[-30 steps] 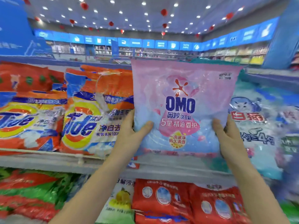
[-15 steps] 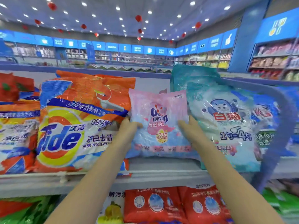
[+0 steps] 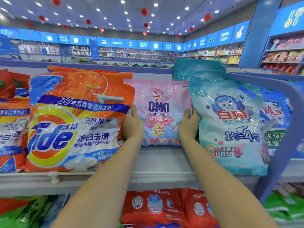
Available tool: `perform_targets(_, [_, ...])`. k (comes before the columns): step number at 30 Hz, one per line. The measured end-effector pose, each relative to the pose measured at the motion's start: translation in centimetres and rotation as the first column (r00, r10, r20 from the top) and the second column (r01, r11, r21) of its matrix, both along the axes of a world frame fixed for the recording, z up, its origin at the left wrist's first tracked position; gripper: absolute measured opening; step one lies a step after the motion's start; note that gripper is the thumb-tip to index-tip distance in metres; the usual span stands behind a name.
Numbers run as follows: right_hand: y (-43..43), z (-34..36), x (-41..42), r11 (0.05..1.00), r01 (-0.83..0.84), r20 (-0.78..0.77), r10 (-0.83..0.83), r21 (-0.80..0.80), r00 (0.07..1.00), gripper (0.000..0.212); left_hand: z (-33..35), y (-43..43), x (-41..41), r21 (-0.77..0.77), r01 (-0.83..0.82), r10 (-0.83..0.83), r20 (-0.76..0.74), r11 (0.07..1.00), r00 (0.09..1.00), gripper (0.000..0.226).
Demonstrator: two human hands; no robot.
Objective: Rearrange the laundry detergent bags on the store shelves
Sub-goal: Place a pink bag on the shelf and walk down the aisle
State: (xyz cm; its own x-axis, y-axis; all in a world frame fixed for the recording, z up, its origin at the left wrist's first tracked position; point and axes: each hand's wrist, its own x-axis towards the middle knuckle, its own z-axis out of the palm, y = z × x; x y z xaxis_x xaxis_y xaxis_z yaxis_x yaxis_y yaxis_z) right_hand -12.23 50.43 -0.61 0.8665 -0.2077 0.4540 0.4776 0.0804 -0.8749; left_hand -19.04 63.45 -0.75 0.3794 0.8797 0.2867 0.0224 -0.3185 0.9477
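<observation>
A pink OMO detergent bag [image 3: 160,111] stands upright at the back of the top shelf [image 3: 164,176], in the gap between an orange Tide bag [image 3: 77,119] and a teal cat-logo bag [image 3: 230,125]. My left hand [image 3: 132,125] grips its left edge and my right hand [image 3: 189,125] grips its right edge. Both arms reach forward over the shelf's front edge. The bag's bottom sits at shelf level; the grip hides its lower corners.
More Tide bags [image 3: 11,129] fill the shelf to the left, and blue bags [image 3: 276,119] stand to the right by a rounded blue shelf-end frame [image 3: 286,129]. Red bags [image 3: 158,208] and green bags [image 3: 21,211] lie on the lower shelf. Store aisles run behind.
The pink OMO bag has moved away from me, from held close in front to deep in the gap between the Tide bag and the teal bag. Both hands kept hold.
</observation>
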Motion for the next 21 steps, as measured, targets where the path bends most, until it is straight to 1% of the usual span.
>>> perform_targets(2, [-0.1, 0.0, 0.2, 1.000, 0.018, -0.007, -0.018, 0.013, 1.000, 0.035, -0.2, 0.0, -0.3, 0.035, 0.005, -0.006, 0.046, 0.999, 0.999, 0.045])
perform_targets(4, [0.0, -0.1, 0.2, 1.000, 0.010, 0.001, -0.010, 0.017, 1.000, 0.036, -0.4, -0.1, -0.6, 0.091, 0.008, -0.014, 0.059, 0.996, 0.998, 0.042])
perform_targets(6, [0.0, -0.1, 0.2, 1.000, 0.010, 0.007, -0.010, 0.012, 1.000, 0.037, -0.7, 0.0, -0.7, 0.202, 0.012, -0.016, 0.017, 0.979, 1.000, 0.042])
perform_targets(9, [0.0, -0.1, -0.3, 0.998, 0.066, 0.060, -0.065, -0.011, 0.996, 0.036, -0.8, 0.3, -0.8, 0.357, 0.001, 0.021, -0.058, 0.934, 0.998, 0.041])
perform_targets(11, [0.1, -0.3, -0.6, 0.989, 0.110, 0.115, -0.099, -0.094, 0.988, 0.040, -0.7, 0.3, -0.9, 0.415, -0.003, 0.033, -0.066, 0.910, 0.997, 0.039])
perform_targets(12, [0.1, -0.3, -0.7, 0.974, 0.138, 0.151, -0.111, -0.181, 0.982, 0.045, -0.6, 0.3, -0.8, 0.436, 0.004, 0.029, -0.069, 0.900, 0.997, 0.038])
perform_targets(14, [0.2, -0.2, -0.9, 0.907, 0.181, 0.182, -0.118, -0.380, 0.976, 0.055, -0.5, 0.3, -0.7, 0.460, 0.012, 0.024, -0.074, 0.888, 0.997, 0.037])
perform_targets(16, [0.0, -0.1, -1.1, 0.808, 0.210, 0.219, -0.103, -0.550, 0.970, 0.062, -0.4, 0.4, -0.6, 0.462, -0.003, 0.037, -0.065, 0.887, 0.997, 0.033])
perform_targets(18, [-0.7, -0.2, -1.6, 0.771, 0.153, 0.240, 0.000, -0.618, 0.971, 0.067, -0.3, 0.3, -0.5, 0.428, -0.017, 0.043, -0.051, 0.903, 0.998, 0.029])
perform_targets(19, [-1.1, -0.4, -1.6, 0.737, 0.136, 0.265, 0.060, -0.662, 0.962, 0.070, -0.4, 0.2, -0.5, 0.417, -0.021, 0.045, -0.048, 0.909, 0.998, 0.027])
perform_targets(20, [-1.4, -0.7, -1.6, 0.661, 0.174, 0.314, 0.098, -0.730, 0.944, 0.073, -0.4, 0.2, -0.5, 0.412, -0.027, 0.050, -0.045, 0.911, 0.998, 0.026])
perform_targets(21, [-1.6, -1.1, -1.5, 0.555, 0.237, 0.362, 0.124, -0.797, 0.924, 0.075, -0.4, 0.3, -0.6, 0.411, -0.033, 0.055, -0.041, 0.911, 0.998, 0.025])
